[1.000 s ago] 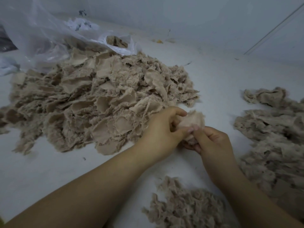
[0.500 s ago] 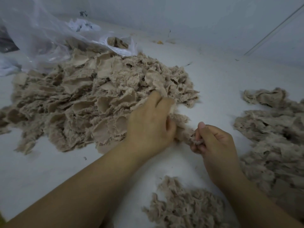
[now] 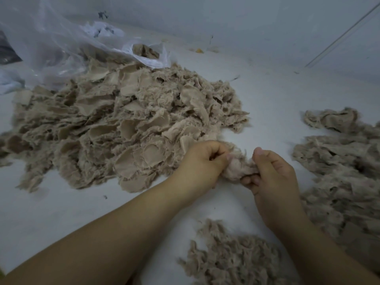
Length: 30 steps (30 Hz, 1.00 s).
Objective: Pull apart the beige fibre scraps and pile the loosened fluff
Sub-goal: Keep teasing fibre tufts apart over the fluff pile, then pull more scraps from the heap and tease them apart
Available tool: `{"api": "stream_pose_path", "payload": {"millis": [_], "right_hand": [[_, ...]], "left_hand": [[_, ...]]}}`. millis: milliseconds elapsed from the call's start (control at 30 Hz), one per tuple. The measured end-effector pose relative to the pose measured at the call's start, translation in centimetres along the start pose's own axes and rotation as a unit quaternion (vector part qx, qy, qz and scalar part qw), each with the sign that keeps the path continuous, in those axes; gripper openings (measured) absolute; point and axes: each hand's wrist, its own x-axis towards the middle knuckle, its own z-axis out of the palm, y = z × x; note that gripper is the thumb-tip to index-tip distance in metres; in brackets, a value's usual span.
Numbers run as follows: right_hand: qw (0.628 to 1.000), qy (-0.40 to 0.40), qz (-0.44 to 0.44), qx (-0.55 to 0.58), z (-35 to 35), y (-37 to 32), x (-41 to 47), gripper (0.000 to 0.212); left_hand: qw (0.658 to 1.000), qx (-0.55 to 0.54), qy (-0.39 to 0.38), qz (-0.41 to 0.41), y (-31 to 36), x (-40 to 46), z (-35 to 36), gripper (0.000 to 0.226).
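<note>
A big heap of beige fibre scraps (image 3: pixel 123 124) covers the left half of the white surface. At its near right edge my left hand (image 3: pixel 202 163) and my right hand (image 3: pixel 273 177) both pinch one fuzzy beige scrap (image 3: pixel 238 166) stretched between them. Loosened fluff lies in a pile (image 3: pixel 337 177) along the right side, and a smaller clump of fluff (image 3: pixel 232 258) sits near the bottom, between my forearms.
A clear plastic bag (image 3: pixel 67 44) lies at the back left, partly over the scrap heap, with some scraps inside. A grey wall (image 3: pixel 246 23) runs along the back. Small bits of debris (image 3: pixel 199 50) sit by the wall.
My left hand reached into the heap's edge, then drew back to the right holding a scrap. My right hand now pinches the other end of it.
</note>
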Motion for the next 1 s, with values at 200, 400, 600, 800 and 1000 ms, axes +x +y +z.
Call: {"api": "stream_pose_path", "payload": {"millis": [200, 400, 600, 800, 1000], "right_hand": [[0.997, -0.074, -0.026, -0.018, 0.4, -0.6, -0.5, 0.03], [0.997, -0.026, -0.034, -0.065, 0.2, -0.3, -0.4, 0.026], [0.994, -0.039, -0.042, -0.089, 0.1, -0.1, -0.5, 0.029], [0.997, -0.055, -0.018, -0.051, -1.1, -0.1, 0.3, 0.027], [0.982, -0.143, -0.029, -0.121, -0.3, -0.2, -0.3, 0.041]], "left_hand": [[0.996, -0.082, -0.02, -0.02, -0.2, -0.1, 0.3, 0.022], [0.989, -0.139, -0.018, -0.034, -0.4, 0.0, 0.1, 0.021], [0.996, -0.091, -0.008, -0.023, -0.7, -0.2, 0.4, 0.012], [0.987, -0.14, 0.08, -0.027, -0.6, 0.6, -1.2, 0.026], [0.988, -0.145, 0.049, 0.0, -0.6, 0.3, -0.8, 0.028]]}}
